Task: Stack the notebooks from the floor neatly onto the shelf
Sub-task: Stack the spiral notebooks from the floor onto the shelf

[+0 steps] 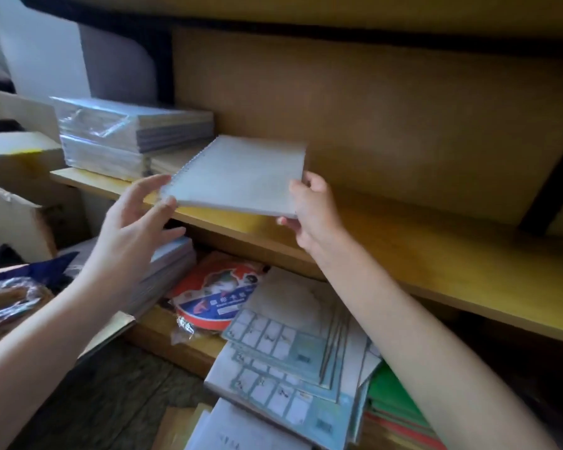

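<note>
A: What lies nearest to the person?

B: On the floor at the near side there are loose notebooks with pale blue grid covers, one overlapping the other. A green folder shows at their right, partly under them.

A: And a little farther?

B: A round orange packet lies at the far left of those notebooks. Left of it is a low stack of pale books, on the level below the shelf. A cardboard box stands at the left side.

A: How are the hands?

B: The left hand is wide, the fingers rather straight and spread. Its fingertips touch the spiral edge of the spiral notebook. The right hand pinches the near right corner of it, thumb on top and the other fingers curled below.

A: Where is this notebook exactly?

B: Between the two hands, over the front part of the yellow wooden shelf, toward its left. The plain pale cover faces up, a little tilted. If it touches the board, I cannot tell.

A: And behind it?

B: At the far left of the shelf rests a wrapped stack in clear plastic, near the spiral notebook but apart from it.
</note>
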`<state>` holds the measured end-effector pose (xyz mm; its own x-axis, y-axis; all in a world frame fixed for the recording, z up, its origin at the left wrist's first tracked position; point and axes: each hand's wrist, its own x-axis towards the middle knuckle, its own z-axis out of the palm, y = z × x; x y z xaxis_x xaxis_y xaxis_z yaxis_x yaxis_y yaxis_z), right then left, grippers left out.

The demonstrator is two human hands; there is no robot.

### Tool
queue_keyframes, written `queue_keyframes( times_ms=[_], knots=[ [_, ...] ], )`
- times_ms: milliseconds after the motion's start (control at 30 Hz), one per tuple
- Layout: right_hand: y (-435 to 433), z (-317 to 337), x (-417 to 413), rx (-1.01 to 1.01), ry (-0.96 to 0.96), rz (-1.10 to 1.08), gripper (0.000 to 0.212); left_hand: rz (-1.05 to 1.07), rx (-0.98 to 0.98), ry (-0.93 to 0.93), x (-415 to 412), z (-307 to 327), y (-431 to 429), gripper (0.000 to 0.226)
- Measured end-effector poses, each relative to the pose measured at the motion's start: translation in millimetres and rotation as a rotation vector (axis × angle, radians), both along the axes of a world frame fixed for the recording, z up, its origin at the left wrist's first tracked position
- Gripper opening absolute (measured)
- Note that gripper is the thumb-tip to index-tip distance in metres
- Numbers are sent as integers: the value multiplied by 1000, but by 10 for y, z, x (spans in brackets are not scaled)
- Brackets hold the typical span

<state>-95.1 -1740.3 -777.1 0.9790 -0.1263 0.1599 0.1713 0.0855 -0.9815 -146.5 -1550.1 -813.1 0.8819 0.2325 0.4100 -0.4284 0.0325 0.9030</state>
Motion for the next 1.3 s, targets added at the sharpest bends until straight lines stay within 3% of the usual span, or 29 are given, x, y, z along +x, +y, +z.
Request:
queue_keyframes(
  times_ms=[133,233,333,467,567,767,867,933,1033,1100,1200,1300],
  knots=[
    [288,4,203,-156,83,-42,32,24,165,-19,123,-25,-47,32],
    [378,-78,294,-272,100,-74,32,144,489,-19,169,-93,-102,46],
    [426,-127,362,-215,146,-62,49,203,861,2,175,-193,-166,51],
    [405,-252,393,-298,-8,-73,54,284,1173,-51,108,-319,-296,62],
    [359,-317,350,-358,-75,68,55,393,1376,-86,174,-369,-276,62],
    [252,-289,319,-483,-90,279,71,521,1401,-57,354,-403,-351,60],
    [231,-283,345,-682,-106,324,74,536,1334,15,420,-367,-357,64],
    [286,-302,387,-785,-121,231,69,519,1304,29,469,-357,-340,71],
    [425,-359,412,-795,-250,-52,45,498,1293,-8,569,-362,-307,78],
    [508,-378,422,-926,-340,-192,34,499,1305,3,634,-354,-291,81],
    [604,-363,416,-1237,-436,-321,29,511,1307,37,748,-317,-275,85],
    [644,-405,401,-1269,-466,-346,31,495,1303,71,864,-289,-230,80]
  ],
)
